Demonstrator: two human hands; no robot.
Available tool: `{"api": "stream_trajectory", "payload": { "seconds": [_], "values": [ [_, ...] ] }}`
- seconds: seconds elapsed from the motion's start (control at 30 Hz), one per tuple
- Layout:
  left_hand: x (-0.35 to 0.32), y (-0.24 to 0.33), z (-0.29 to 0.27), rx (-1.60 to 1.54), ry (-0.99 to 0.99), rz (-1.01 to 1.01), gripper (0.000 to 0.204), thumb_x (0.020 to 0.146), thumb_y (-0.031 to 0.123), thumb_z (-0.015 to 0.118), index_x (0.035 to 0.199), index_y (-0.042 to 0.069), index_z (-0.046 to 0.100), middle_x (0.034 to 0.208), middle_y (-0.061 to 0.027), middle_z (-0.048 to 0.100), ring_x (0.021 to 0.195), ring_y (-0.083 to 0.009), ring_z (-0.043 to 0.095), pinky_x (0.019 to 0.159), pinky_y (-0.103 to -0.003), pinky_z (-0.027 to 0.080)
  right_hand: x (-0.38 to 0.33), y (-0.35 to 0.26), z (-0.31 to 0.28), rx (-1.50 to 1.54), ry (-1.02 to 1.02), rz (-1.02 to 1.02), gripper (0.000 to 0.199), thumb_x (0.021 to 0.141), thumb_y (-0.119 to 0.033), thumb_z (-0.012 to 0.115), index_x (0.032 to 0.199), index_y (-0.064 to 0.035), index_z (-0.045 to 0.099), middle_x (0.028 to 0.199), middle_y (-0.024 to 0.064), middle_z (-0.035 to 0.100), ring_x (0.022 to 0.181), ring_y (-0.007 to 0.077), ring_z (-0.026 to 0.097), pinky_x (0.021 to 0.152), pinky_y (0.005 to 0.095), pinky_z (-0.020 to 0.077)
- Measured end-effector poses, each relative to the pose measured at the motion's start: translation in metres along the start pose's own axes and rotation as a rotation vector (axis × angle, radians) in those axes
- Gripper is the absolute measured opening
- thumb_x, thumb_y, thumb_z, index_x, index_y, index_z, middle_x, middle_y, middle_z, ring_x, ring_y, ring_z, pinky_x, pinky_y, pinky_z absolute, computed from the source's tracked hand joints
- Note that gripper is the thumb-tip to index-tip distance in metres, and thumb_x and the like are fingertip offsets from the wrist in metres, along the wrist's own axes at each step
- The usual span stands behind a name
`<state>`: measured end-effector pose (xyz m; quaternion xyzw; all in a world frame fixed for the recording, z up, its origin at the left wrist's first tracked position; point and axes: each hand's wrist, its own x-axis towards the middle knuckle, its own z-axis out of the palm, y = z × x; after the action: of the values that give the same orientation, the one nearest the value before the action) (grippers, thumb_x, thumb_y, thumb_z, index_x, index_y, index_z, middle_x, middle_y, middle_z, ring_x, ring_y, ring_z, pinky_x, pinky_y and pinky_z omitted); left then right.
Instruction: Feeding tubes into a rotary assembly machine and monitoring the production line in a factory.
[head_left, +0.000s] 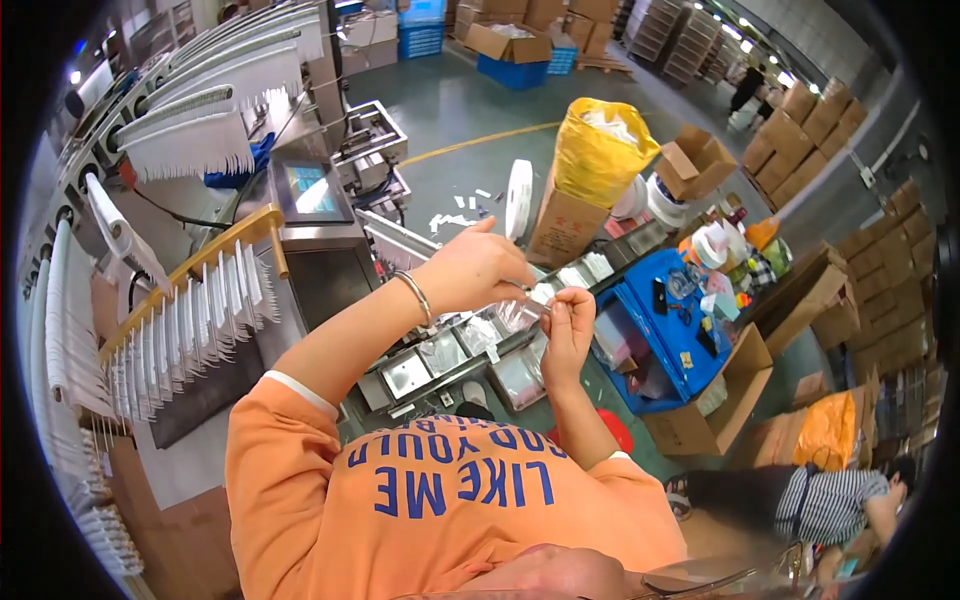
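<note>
Left hand (475,265) and right hand (568,325) meet above the tray line (373,390), fingertips drawn close together, both apparently pinching a small white piece (541,294) between them. From where I stand I can't make out what it is; the fingers cover a good part of it.

As for how far things have got, I'd say this one piece is mid-handling: it is up in the fingers, over the middle of the tray line, and not laid in any compartment. Below it, several compartments of the tray line already carry something: a clear packet (441,352) toward the left end, and white packets (598,266) toward the right end. Whether those are finished I can't tell. On the person's side of the tray line, a separate tray carries clear film-like packets (519,377), so there seems to be plenty left to handle.

Beyond the tray line stands a yellow bag (585,170) stuffed with white material, and white scraps (460,217) lie on the floor, hinting that a fair amount has been worked through. To the right of the tray line, a blue crate (645,335) bears assorted small items; none is in either hand.
</note>
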<state>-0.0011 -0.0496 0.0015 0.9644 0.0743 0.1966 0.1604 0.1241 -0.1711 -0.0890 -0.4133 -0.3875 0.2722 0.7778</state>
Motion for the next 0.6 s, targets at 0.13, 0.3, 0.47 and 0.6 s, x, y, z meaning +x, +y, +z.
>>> {"api": "stream_trajectory", "payload": {
  "seconds": [0.13,0.3,0.47,0.6],
  "values": [
    [0.01,-0.027,-0.002,-0.056,0.157,-0.034,0.012,0.072,0.02,0.066,0.08,0.011,0.065,0.083,-0.0023,0.064,0.079,-0.0191,0.06,0.098,-0.051,0.028,0.037,0.013,0.006,0.069,-0.075,0.019,0.008,0.088,-0.007,0.044,0.096,-0.0083,0.043,0.073,-0.0014,0.043,0.056,0.0037,0.034,0.05,0.0167,0.0272],
    [0.038,-0.039,-0.008,0.117,0.065,-0.188,0.014,0.072,0.02,0.065,0.083,0.013,0.064,0.086,-0.0019,0.064,0.085,-0.0176,0.06,0.099,-0.052,0.026,0.09,0.03,0.008,0.171,-0.182,0.065,0.007,0.089,-0.008,0.044,0.095,-0.0096,0.043,0.076,-0.0022,0.044,0.057,0.0027,0.034,0.05,0.0153,0.0275],
    [0.054,-0.064,-0.032,0.193,0.4,-0.287,0.012,0.076,0.018,0.063,0.086,0.013,0.065,0.087,-0.0026,0.064,0.086,-0.0172,0.06,0.1,-0.049,0.025,0.136,0.04,0.002,0.189,-0.198,0.14,0.006,0.089,-0.012,0.046,0.095,-0.0117,0.044,0.076,-0.0045,0.044,0.059,0.0013,0.035,0.052,0.0139,0.0284],
    [0.053,-0.085,-0.041,0.273,0.248,-0.45,0.014,0.075,0.021,0.064,0.087,0.014,0.065,0.087,-0.0041,0.064,0.086,-0.018,0.06,0.1,-0.049,0.025,0.166,0.05,-0.006,0.233,-0.246,0.146,0.006,0.088,-0.011,0.046,0.094,-0.0108,0.044,0.076,-0.0039,0.043,0.058,0.0017,0.034,0.051,0.0147,0.027]
  ]
}}
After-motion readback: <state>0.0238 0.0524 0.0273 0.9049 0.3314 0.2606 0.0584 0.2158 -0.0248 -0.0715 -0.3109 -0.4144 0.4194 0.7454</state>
